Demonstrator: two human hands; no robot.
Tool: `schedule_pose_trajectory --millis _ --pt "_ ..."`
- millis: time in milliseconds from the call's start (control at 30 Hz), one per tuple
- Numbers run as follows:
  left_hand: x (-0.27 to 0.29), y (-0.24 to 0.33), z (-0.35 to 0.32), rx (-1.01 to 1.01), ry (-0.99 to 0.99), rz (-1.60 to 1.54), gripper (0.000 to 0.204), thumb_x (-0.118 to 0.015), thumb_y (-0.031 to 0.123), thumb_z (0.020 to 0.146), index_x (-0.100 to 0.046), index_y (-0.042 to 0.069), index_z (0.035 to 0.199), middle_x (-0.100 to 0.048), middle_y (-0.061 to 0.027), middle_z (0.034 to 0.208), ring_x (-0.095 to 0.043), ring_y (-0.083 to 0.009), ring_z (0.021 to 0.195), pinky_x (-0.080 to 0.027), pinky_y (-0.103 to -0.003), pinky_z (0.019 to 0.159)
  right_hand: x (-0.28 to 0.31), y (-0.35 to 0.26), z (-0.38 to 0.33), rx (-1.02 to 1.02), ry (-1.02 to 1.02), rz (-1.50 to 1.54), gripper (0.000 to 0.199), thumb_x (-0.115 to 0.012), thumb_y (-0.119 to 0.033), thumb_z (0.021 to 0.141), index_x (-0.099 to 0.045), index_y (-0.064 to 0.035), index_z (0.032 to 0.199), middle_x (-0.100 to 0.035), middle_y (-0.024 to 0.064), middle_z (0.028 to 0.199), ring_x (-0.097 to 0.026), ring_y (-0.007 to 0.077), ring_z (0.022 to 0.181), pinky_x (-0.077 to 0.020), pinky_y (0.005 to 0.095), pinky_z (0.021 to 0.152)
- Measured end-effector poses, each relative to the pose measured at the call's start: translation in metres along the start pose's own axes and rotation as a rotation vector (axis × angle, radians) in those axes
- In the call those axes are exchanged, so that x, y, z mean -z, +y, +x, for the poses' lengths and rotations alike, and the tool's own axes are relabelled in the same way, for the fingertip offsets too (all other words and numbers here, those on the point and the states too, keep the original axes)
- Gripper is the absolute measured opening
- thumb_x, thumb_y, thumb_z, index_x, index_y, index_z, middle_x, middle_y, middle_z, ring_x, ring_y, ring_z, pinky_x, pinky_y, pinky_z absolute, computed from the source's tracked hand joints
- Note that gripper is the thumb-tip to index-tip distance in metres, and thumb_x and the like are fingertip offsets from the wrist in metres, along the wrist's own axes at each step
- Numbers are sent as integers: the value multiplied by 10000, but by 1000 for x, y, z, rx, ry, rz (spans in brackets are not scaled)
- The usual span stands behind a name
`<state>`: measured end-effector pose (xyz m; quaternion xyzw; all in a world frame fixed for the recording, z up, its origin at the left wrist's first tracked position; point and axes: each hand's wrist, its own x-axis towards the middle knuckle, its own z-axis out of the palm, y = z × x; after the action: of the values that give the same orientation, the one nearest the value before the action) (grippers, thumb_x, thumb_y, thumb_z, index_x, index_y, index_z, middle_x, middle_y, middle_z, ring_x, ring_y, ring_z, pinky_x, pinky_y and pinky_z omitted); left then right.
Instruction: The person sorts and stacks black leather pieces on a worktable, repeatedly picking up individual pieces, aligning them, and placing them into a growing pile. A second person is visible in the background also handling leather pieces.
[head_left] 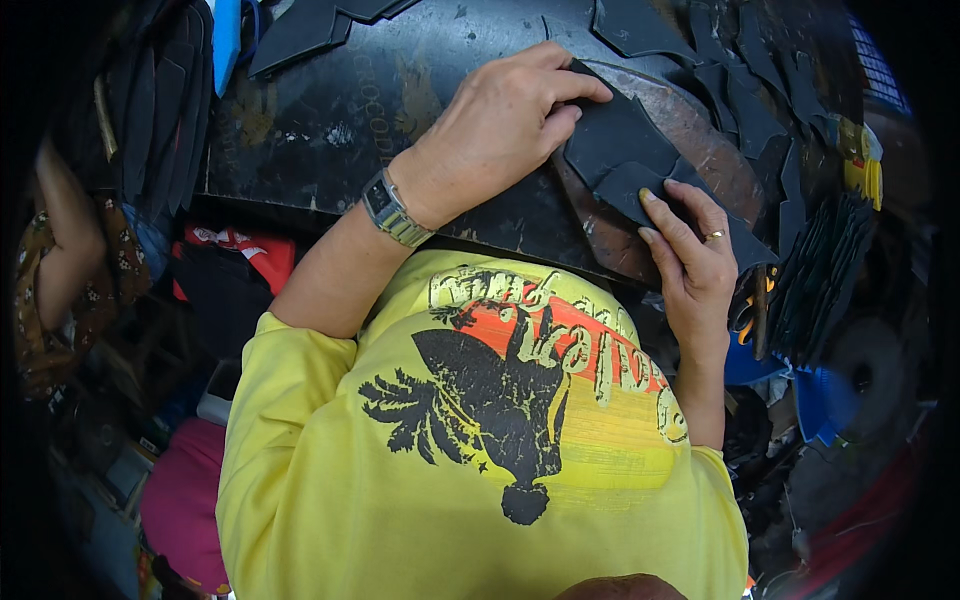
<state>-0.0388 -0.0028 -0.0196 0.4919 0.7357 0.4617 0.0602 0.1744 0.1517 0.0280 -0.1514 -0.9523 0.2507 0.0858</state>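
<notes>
A cut piece of black, leather-like sheet lies at the table's near right part, over a worn brown board. Its near edge is folded up into a flap. My left hand, with a metal watch on the wrist, grips the piece's far left corner between thumb and fingers. On the flap, the thumb and fingers of my right hand are closed at its right end; a ring shows on one finger. Part of the sheet is hidden under my fingers.
More cut black pieces lie along the far right, with a stack of dark sheets hanging at the right edge. Other black strips hang at the left beside a blue object. Another person's arm is at far left.
</notes>
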Motion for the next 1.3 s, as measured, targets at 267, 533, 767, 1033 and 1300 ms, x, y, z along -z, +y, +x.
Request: schedule_pose_trajectory --millis 267,533,767,1033,1300 --pt "3 2 1 31 -38 0 239 -703 69 876 -742 72 1111 -611 -115 934 -652 -313 847 -535 -405 786 -4 -6 0 78 17 -80 425 -806 -18 782 -763 -105 1196 -652 146 1222 -621 343 1141 -530 418 960" --pt "3 26 -13 76 -151 159 726 -899 369 730 -610 110 1344 -543 -156 1239 -548 -358 1167 -465 -429 1003 -11 -8 -4 78 59 -86 433 -792 -21 800 -744 -86 1225 -637 152 1263 -604 351 1175 -508 430 994" --pt "-4 32 -19 131 -111 165 640 -897 344 732 -661 124 1285 -551 -118 1236 -547 -325 1157 -447 -429 997 -13 3 -12 97 103 -53 490 -798 -80 812 -682 -67 1288 -593 172 1372 -561 390 1276 -500 453 1032" --pt "-5 32 -15 120 -94 161 598 -897 313 716 -689 142 1250 -558 -97 1223 -556 -312 1119 -454 -425 939 -12 -1 -9 78 17 -154 652 -803 -206 829 -551 -52 1411 -501 196 1500 -479 416 1384 -413 478 1133" --pt "4 19 -17 217 -31 -20 407 -855 230 793 -744 94 1161 -607 -93 1118 -632 -278 1027 -501 -377 914 66 45 -43 -145 425 -185 439 -665 -6 897 -637 -55 1332 -655 163 1277 -602 315 1225 -460 408 1058"
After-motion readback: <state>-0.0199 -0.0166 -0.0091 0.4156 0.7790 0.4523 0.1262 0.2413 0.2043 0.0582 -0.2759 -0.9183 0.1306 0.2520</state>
